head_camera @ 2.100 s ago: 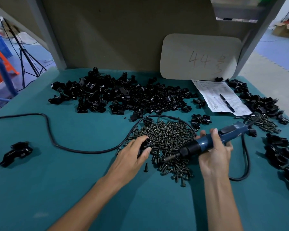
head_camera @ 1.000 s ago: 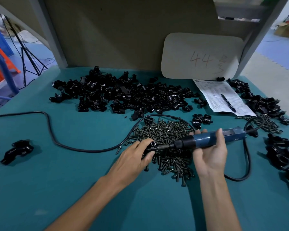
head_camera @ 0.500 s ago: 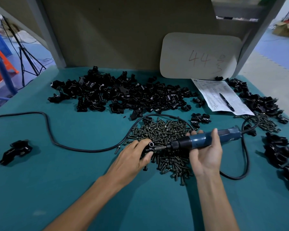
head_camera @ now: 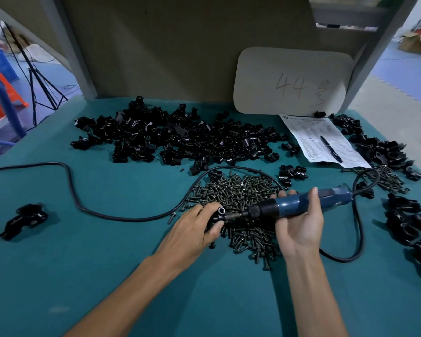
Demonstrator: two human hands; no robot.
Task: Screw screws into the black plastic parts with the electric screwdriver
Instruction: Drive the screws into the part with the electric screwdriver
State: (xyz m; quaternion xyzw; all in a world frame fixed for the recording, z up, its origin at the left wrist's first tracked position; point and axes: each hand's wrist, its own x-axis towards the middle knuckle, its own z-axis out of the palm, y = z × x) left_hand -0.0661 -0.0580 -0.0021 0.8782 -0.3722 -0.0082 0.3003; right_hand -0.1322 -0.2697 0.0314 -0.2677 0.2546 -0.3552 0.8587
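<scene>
My left hand (head_camera: 195, 231) grips a small black plastic part (head_camera: 218, 215) at the near-left edge of the screw pile (head_camera: 243, 207); most of the part is hidden under my fingers. In my right hand (head_camera: 299, 224) lies the blue electric screwdriver (head_camera: 301, 203), held almost level. Its bit points left and meets the part beside the round metal-rimmed hole. A large heap of black plastic parts (head_camera: 180, 139) lies behind the screws.
The screwdriver's black cable (head_camera: 83, 205) loops across the teal table (head_camera: 107, 276) to the left and curls at the right. One black part (head_camera: 23, 218) lies alone at the left. More parts (head_camera: 408, 224) and screws (head_camera: 387, 177) sit at the right, by a paper with a pen (head_camera: 331, 149).
The screwdriver swung from a raised tilt to nearly level and its bit moved left onto the part in my left hand. My left hand stayed in place.
</scene>
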